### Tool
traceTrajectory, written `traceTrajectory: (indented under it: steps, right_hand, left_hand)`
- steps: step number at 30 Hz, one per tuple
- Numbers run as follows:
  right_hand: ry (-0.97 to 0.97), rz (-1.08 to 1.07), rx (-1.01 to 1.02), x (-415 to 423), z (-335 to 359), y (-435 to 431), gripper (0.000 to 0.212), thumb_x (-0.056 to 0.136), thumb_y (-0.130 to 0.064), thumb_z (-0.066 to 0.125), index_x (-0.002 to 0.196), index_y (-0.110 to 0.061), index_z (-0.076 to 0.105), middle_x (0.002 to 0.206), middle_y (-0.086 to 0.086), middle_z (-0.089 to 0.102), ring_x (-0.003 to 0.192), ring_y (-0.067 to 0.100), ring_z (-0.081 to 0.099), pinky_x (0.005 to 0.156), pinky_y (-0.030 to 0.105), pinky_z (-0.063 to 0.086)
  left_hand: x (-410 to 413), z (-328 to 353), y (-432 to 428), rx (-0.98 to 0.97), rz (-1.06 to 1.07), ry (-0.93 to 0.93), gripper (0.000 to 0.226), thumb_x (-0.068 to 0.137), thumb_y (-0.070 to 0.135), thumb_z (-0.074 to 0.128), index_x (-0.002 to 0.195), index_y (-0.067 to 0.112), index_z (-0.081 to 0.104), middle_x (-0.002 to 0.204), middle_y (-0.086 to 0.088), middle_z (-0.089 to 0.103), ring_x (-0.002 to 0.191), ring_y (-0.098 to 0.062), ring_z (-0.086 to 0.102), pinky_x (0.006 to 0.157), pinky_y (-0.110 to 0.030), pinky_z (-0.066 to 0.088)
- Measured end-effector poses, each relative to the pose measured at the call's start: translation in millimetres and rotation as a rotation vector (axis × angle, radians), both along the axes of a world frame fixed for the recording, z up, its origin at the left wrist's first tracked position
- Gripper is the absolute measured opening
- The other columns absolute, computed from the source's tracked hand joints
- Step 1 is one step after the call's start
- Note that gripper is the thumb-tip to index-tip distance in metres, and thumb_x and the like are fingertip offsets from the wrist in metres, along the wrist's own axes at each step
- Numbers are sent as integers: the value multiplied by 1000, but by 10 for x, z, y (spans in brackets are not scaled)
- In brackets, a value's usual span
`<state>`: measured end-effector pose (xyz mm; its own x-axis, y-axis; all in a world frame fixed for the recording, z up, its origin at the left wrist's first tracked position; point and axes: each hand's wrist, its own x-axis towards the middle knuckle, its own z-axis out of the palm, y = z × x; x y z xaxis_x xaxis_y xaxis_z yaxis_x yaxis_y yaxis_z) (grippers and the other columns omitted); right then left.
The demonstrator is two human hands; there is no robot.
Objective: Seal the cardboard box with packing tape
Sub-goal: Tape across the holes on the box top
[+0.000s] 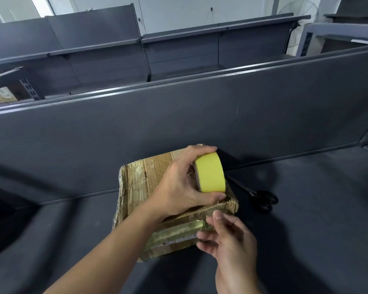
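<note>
A worn cardboard box (136,183), covered in old brownish tape, sits on a dark grey surface in the middle of the view. My left hand (179,187) grips a yellow roll of packing tape (210,172) over the box's top, near its right end. My right hand (223,236) touches the near side of the box with its fingertips, beside a strip of tape (179,230) that lies along that side. Whether those fingers pinch the tape end is unclear.
Black scissors (261,198) lie on the dark grey surface (317,209) just right of the box. A grey partition wall (179,115) rises behind the box. Grey shelving (179,45) stands beyond it.
</note>
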<state>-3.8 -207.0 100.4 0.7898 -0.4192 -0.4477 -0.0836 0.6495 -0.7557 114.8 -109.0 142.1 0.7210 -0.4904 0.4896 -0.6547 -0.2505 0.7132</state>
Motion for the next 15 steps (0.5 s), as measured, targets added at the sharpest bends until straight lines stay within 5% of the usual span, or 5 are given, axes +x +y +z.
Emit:
traceTrajectory:
  steps: [4,8,11,13,15]
  right_hand:
    - [65,-21,-248,110,-232,-49,18,88,-22,75,85,-5,68,63,6,73,40,16,59,39,29,46]
    - [20,-34,-773,118,-496,-235,58,58,-79,72,72,-24,60,58,-7,60,54,12,53,54,27,44]
    - [-280,-32,-1169,103,-483,-501,64,57,-69,78,109,-39,54,108,-6,57,99,5,55,79,19,46]
    - [-483,82,-1354,249,-412,-743,85,65,-59,79,134,-14,55,137,5,52,129,15,50,102,24,44]
    - [-589,243,-1417,431,-243,-936,76,74,-59,74,131,-10,62,142,-1,56,133,9,52,107,23,44]
  left_hand:
    - [3,-16,-4,18,17,-8,85,67,36,93,140,15,54,131,-1,57,123,-26,58,100,-56,49]
    - [34,-37,0,32,52,-22,85,67,34,94,139,16,53,129,-1,57,122,-24,58,101,-54,49]
    - [45,-59,3,41,62,-17,86,66,30,96,140,16,53,129,0,57,122,-23,58,101,-54,48]
    - [54,-72,4,38,62,-19,86,66,30,96,140,16,53,129,0,58,122,-22,58,102,-53,48]
    - [69,-75,5,37,59,-12,86,67,32,95,141,17,53,129,0,58,123,-23,59,103,-53,48]
